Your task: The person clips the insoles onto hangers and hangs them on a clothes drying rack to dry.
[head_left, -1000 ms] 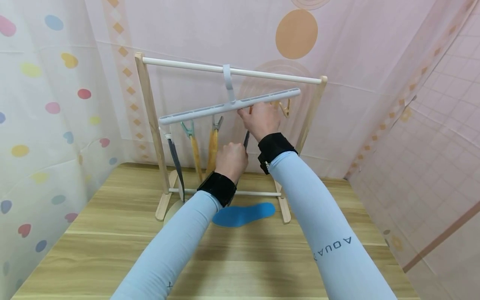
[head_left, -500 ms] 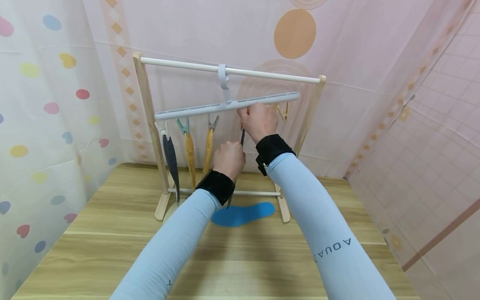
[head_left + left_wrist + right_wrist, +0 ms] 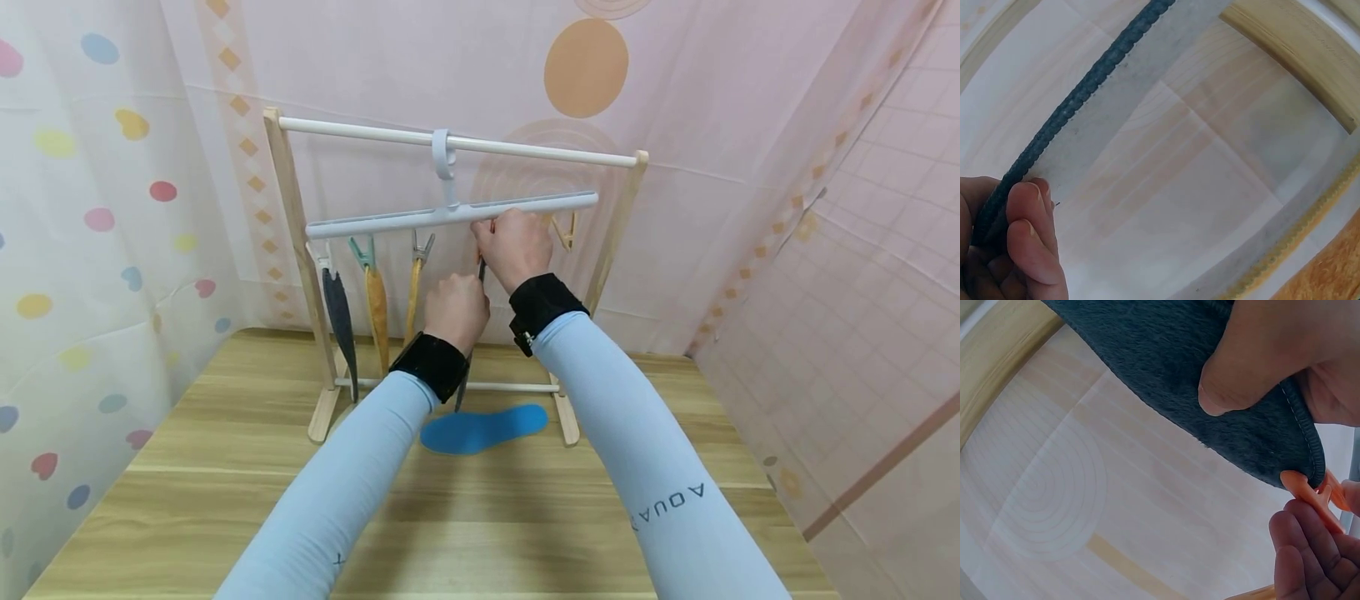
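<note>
My left hand (image 3: 457, 312) grips a dark fuzzy insole (image 3: 1147, 369) by its edge, fingers and thumb on opposite faces. Just above and to the right, my right hand (image 3: 516, 246) pinches an orange clip (image 3: 1313, 497) under a pale grey hanger (image 3: 405, 220). The clip's jaws sit at the insole's tip in the right wrist view. From the same hanger hang another dark insole (image 3: 340, 321) on a white clip, and two orange insoles, one on a green clip (image 3: 363, 252) and the other on a grey clip (image 3: 422, 247). A beige clip (image 3: 566, 233) at the right holds nothing.
A wooden-sided rack (image 3: 288, 192) with a white top rail (image 3: 540, 151) carries the hanger's hook. A blue insole (image 3: 487, 429) lies flat on the wooden table (image 3: 480, 533) near the rack's base. Patterned curtains (image 3: 750, 150) enclose the table's back and sides.
The tilted hanger has come closer to level, its right end dropping and its left end rising. The hanging insoles have swung and turned slightly. Both hands keep nearly the same place and hold.
</note>
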Tool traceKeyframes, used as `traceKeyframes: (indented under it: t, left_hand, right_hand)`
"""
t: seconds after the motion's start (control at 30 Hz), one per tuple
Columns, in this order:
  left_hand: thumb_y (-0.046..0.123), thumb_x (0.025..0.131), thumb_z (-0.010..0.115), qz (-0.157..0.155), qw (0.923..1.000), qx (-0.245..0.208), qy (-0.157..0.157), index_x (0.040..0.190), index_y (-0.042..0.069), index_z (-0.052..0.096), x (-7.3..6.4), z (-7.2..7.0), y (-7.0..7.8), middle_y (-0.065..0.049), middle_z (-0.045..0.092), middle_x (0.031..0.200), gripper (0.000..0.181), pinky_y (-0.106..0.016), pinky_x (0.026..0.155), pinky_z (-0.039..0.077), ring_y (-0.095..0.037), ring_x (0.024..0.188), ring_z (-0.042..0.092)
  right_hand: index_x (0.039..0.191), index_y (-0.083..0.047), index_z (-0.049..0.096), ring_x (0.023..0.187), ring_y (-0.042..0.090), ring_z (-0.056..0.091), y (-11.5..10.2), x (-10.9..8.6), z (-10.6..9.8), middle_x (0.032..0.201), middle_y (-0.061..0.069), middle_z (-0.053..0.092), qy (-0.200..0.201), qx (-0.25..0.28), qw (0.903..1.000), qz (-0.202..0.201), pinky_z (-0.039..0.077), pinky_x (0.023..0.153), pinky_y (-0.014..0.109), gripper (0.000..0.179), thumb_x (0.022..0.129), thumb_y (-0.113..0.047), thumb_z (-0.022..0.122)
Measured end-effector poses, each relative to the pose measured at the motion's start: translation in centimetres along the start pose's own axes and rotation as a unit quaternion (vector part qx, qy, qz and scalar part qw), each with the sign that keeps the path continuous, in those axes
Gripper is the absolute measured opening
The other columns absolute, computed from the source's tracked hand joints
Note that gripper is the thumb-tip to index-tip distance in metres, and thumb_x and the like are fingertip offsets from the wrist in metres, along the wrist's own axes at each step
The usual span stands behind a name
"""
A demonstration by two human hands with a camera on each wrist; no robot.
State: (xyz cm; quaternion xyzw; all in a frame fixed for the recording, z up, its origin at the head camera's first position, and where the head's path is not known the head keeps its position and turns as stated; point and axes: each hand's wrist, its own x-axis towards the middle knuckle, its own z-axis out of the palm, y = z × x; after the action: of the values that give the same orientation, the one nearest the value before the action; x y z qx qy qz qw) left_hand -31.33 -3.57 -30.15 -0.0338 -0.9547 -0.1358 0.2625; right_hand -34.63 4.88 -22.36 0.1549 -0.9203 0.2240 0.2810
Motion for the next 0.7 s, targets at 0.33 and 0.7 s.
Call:
traceKeyframes:
  t: [0.33, 0.7]
  left_hand:
    - [0.012, 0.097, 0.057, 0.004, 0.9997, -0.025, 0.002, 0.055, 0.009, 0.05, -0.3, 0.3, -0.1, -0.002, 0.046, 0.051, 0.043, -0.03, 0.042, 0.036, -0.018, 0.045, 0.046]
    - [0.019, 0.098, 0.059, 0.004, 0.9997, -0.022, -0.008, 0.058, 0.009, 0.055, -0.7, 0.8, 0.0, -0.005, 0.052, 0.053, 0.041, -0.035, 0.045, 0.045, -0.021, 0.048, 0.055]
  right_hand:
    - [0.066, -0.012, 0.058, 0.05, 0.016, 0.047, 0.1, -0.5, 0.4, 0.056, 0.0, 0.047, -0.009, 0.024, 0.9996, 0.013, 0.03, 0.044, 0.027, 0.045, 0.094, -0.047, 0.065]
    - [0.064, -0.012, 0.059, 0.051, 0.017, 0.049, 1.0, -1.1, 1.1, 0.055, 0.0, 0.047, 0.002, 0.013, 0.9999, -0.007, 0.031, 0.045, 0.028, 0.05, 0.094, -0.052, 0.063]
